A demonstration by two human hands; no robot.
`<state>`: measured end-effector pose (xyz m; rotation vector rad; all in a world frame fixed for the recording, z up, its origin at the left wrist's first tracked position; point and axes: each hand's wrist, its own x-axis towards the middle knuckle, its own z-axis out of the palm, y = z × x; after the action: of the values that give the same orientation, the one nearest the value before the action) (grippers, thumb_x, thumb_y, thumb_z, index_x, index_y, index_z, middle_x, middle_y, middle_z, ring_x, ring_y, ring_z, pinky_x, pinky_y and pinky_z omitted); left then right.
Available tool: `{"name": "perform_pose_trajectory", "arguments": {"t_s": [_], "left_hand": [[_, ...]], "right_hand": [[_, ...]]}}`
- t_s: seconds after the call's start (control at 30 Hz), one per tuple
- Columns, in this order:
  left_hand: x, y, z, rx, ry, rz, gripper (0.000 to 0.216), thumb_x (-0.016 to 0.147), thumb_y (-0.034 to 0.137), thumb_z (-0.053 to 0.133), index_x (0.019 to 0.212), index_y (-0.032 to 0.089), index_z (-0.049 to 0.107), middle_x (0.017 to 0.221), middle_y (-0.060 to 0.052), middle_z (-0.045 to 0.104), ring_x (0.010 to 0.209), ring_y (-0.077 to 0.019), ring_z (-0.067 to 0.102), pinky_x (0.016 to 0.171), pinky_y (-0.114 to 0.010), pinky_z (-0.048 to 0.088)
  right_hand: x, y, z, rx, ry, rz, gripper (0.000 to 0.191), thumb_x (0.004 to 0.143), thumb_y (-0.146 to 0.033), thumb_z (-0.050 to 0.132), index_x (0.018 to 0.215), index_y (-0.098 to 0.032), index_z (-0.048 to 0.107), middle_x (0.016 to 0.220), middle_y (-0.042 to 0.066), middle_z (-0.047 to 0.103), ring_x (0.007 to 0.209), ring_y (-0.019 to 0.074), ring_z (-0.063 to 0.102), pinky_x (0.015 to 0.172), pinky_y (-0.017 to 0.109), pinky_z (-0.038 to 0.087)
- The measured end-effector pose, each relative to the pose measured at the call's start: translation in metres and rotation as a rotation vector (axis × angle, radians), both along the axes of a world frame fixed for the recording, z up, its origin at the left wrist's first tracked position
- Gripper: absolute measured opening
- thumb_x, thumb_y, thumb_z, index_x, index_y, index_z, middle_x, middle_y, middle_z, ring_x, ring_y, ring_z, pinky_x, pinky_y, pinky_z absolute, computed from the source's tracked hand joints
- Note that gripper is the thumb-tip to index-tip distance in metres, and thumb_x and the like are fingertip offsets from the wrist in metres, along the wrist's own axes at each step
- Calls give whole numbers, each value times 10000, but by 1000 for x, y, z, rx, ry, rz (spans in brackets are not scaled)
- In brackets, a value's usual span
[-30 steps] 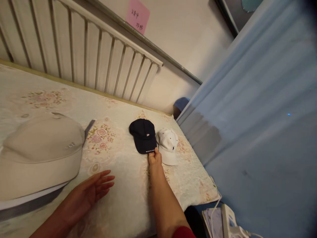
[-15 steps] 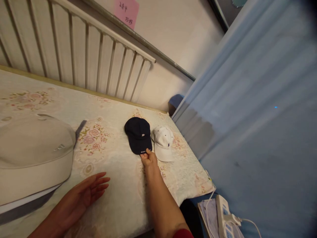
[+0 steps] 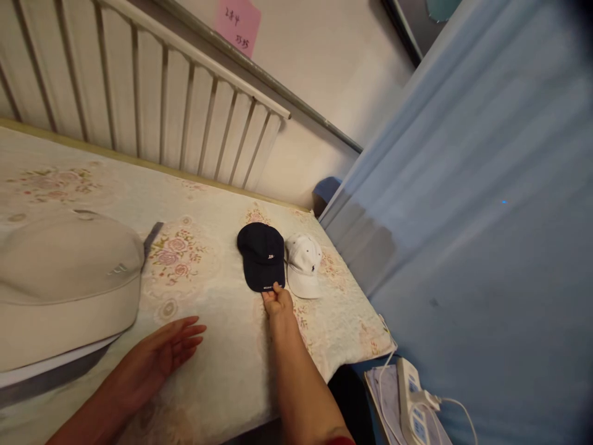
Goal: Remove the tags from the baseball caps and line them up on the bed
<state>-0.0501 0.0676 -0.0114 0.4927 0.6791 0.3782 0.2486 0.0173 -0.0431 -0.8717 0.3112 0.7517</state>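
Bearing a small pale logo (image 3: pixel 271 256), dark cap (image 3: pixel 259 241), lettered brim (image 3: pixel 258 275)

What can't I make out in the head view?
All in the head view:
How far the right hand reaches under the black cap: hidden by its brim.
Some brim lettering: covered by the thumb.
Beige cap, left end: cut off by the left edge.
Emblem on the white cap: too small.
Blue object: partly behind the curtain.

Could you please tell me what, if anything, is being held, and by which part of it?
The right hand holds the dark cap by its brim's front edge; the left hand holds nothing.
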Motion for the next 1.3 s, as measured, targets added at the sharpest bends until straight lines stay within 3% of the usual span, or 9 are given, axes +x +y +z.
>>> {"name": "perform_pose_trajectory", "arguments": {"t_s": [0.6, 0.77, 1.07, 1.3], "left_hand": [[3, 0, -4, -5, -37, -15, 151, 752, 216, 710, 900, 192, 729, 945, -77, 754, 803, -193, 706, 721, -252, 574], [3, -1, -3, 21, -37, -16, 181, 722, 176, 718, 902, 184, 721, 943, -82, 751, 802, -200, 706, 719, -265, 566], [4, -7, -4, 59, -5, 14, 234, 761, 260, 691, 965, 152, 652, 934, -98, 733, 786, -184, 687, 727, -276, 522], [0, -13, 1, 60, -14, 63, 239, 731, 271, 722, 919, 152, 637, 871, -96, 727, 724, -170, 671, 708, -270, 498]], "right_hand": [[-13, -13, 3, 5, -25, 6, 180, 834, -16, 495, 913, -164, 563, 810, 32, 714, 879, 159, 708, 858, 405, 564], [-17, -16, 4, 2, -69, 11, 191, 817, -8, 493, 910, -159, 564, 831, 41, 720, 896, 161, 708, 844, 397, 572], [-28, -21, 11, -76, -158, 5, 160, 813, -70, 512, 919, -185, 546, 724, 0, 699, 831, 155, 715, 837, 349, 583], [-65, -40, 4, -191, -230, 22, 110, 815, -69, 491, 843, -169, 527, 723, 13, 685, 765, 129, 719, 816, 288, 586]]}}
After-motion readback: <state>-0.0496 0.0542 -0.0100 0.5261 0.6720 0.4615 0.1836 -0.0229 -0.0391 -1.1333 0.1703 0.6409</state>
